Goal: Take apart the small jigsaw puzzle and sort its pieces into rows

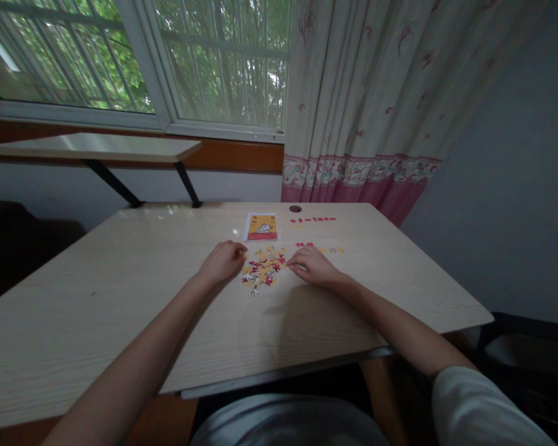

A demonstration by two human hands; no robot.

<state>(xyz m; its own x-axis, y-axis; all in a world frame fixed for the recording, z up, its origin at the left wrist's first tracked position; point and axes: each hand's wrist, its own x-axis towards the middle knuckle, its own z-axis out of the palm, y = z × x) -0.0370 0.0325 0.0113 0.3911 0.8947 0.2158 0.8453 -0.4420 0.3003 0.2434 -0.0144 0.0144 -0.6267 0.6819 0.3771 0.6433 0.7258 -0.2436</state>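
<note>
A loose pile of small jigsaw puzzle pieces (266, 267), yellow, red and white, lies on the pale wooden table between my hands. At its upper left edge is my left hand (222, 261), thumb and fingertips closed in a pinch with a bit of yellow puzzle piece (246, 254) at the tips. My right hand (315, 266) rests at the pile's right edge, its fingers stretched toward the pieces and slightly apart; nothing shows in them. Behind the pile lies a picture card (261, 227) with a white animal on yellow and red.
Red pieces (312, 220) form a row at the back right, with a few yellow ones below. More red pieces (304, 244) and yellow pieces (335, 250) lie behind my right hand. A raised shelf (97, 145) stands at the back left. The table (121, 297) has a cable hole (296, 209).
</note>
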